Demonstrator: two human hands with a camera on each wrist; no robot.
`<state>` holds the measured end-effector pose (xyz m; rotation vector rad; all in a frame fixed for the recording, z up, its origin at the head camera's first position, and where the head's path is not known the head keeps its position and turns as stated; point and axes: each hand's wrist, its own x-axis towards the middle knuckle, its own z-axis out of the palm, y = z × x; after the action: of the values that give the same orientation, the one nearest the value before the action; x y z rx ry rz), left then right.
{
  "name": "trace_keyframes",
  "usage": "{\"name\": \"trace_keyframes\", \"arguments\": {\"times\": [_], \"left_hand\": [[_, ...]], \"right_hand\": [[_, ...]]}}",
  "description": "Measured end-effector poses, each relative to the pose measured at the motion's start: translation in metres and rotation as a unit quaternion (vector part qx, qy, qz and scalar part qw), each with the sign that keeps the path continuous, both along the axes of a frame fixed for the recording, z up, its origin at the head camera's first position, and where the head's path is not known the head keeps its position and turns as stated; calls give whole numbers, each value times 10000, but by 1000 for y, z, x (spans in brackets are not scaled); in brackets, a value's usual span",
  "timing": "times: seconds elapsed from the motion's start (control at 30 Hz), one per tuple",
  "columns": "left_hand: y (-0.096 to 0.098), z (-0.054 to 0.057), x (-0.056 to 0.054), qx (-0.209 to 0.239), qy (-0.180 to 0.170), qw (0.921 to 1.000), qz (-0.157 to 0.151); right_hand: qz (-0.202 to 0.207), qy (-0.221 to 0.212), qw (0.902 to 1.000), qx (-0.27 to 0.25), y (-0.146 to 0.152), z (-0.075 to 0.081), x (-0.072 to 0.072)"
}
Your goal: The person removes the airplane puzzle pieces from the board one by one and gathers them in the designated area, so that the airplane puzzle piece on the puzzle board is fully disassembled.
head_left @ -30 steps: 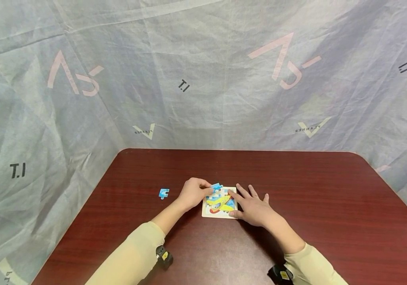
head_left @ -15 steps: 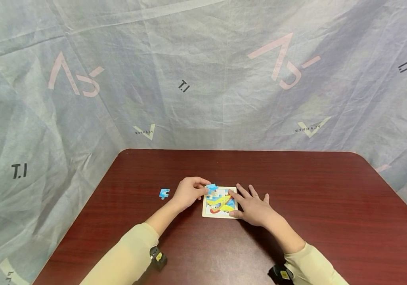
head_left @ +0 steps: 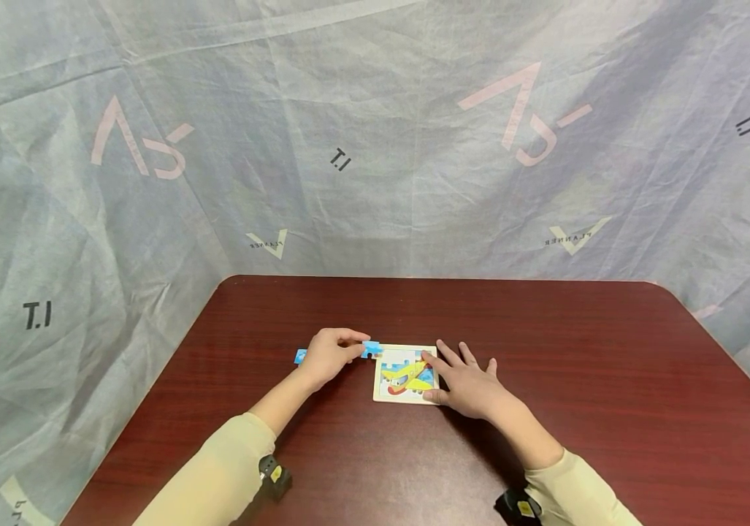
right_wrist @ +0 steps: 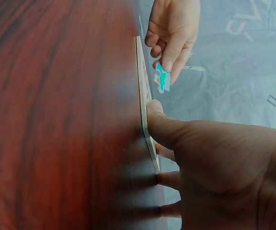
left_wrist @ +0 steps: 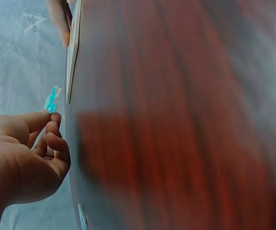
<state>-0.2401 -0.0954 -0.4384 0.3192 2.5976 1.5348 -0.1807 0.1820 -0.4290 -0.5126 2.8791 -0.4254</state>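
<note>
Puzzle [head_left: 377, 383] at lower centre looks part-filled, my right grip [head_left: 469, 387] spread at its edge, my left grip [head_left: 328, 359] pinching one blue piece [head_left: 370, 349], a second piece [head_left: 300, 356] unplaced, centre-left.

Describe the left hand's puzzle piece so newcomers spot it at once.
On the reddish table, find the pale-framed airplane puzzle. By its upper left corner, the left hand pinches a blue piece. Being held sets it apart from the other loose blue piece, partly hidden by that hand.
</note>
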Motion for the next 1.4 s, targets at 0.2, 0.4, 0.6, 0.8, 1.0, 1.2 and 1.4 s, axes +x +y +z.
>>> {"name": "trace_keyframes", "arguments": {"times": [0.2,0.4,0.6,0.8,1.0,1.2,1.4], "left_hand": [[-11,-1,-2,-220,29,9995,205],[-21,-2,-3,-549,205,9980,253],[-28,0,-4,-892,348,9949,304],[-34,-1,-5,-1188,409,9914,352],[-39,-1,-7,-1355,417,9894,305],[-43,1,-5,-1349,298,9900,279],[-43,2,-5,-1405,306,9892,268]], "right_hand": [[2,5,10000,7,0,0,0],[12,3,10000,-18,0,0,1],[-6,15,10000,-10,-1,0,1],[-14,47,10000,7,-1,0,1],[-12,30,10000,7,-1,-1,0],[-6,15,10000,-30,-1,-1,1],[-33,20,10000,-77,-1,-1,1]]}}
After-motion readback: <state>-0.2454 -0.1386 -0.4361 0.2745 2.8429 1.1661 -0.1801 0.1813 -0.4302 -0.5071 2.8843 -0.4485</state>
